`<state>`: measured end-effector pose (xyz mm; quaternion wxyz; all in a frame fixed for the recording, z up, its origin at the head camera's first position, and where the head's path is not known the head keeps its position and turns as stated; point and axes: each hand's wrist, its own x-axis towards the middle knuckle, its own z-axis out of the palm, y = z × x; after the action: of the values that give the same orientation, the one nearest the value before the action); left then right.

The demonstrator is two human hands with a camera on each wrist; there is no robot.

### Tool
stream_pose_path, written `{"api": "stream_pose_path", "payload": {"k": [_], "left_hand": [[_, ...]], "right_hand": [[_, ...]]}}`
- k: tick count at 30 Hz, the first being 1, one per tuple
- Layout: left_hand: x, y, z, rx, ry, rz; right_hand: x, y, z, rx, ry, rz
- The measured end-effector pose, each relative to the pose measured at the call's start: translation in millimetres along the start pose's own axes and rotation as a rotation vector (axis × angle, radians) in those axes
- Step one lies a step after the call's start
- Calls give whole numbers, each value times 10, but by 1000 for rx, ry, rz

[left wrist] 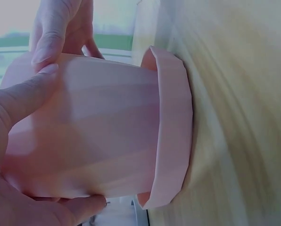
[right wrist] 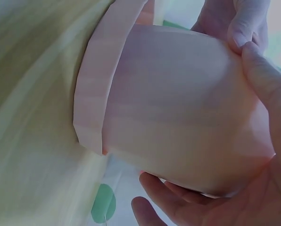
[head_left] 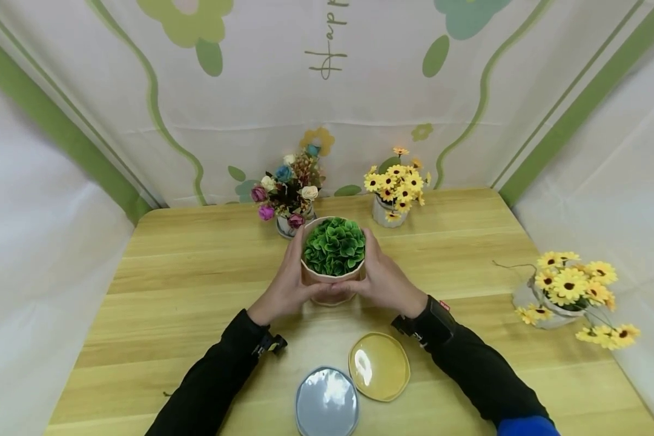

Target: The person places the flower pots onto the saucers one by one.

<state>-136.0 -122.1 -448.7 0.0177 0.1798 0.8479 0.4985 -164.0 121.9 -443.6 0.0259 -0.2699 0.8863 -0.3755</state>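
Observation:
A pink plant pot [left wrist: 98, 122] with leafy green foliage [head_left: 335, 245] stands upright in a pink saucer [left wrist: 173, 127] on the table. My left hand [head_left: 286, 284] grips the pot's left side, and my right hand [head_left: 389, 281] holds its right side. Both thumbs meet across the front, near the rim. In the right wrist view the right fingers [right wrist: 164, 195] reach round the far side of the pot. Close in front lie a yellow plate [head_left: 379, 366] and a blue-grey plate [head_left: 327, 402].
Just behind the pot, slightly left, is a vase of mixed flowers [head_left: 289, 188]. A pot of yellow daisies [head_left: 398, 184] stands back right, and another pot of yellow daisies [head_left: 569, 287] by the right edge. Floral fabric [head_left: 251, 97] hangs behind the wooden table [head_left: 196, 254].

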Motion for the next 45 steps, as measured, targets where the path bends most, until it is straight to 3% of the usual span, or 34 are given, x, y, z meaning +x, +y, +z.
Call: {"api": "stream_pose_path", "payload": {"k": [4, 11, 14, 21, 26, 33, 41, 45], "left_hand": [[73, -21, -20, 15, -4, -12], [245, -57, -23, -25, 21, 45], [288, -67, -26, -27, 16, 11], [423, -108, -30, -25, 15, 13], [490, -132, -54, -2, 6, -29], [557, -155, -75, 2, 3, -23], [669, -221, -155, 21, 2, -25], [730, -249, -189, 24, 0, -18]], "right_hand": [[80, 49, -30, 30, 1, -9], [224, 139, -80, 78, -9, -7], [287, 184, -90, 109, -17, -4], [424, 278, -127, 167, -34, -5], [509, 319, -149, 190, -58, 16], [632, 378, -159, 224, -70, 13], [767, 366, -182, 193, -82, 69], [847, 392, -192, 193, -84, 61]]}}
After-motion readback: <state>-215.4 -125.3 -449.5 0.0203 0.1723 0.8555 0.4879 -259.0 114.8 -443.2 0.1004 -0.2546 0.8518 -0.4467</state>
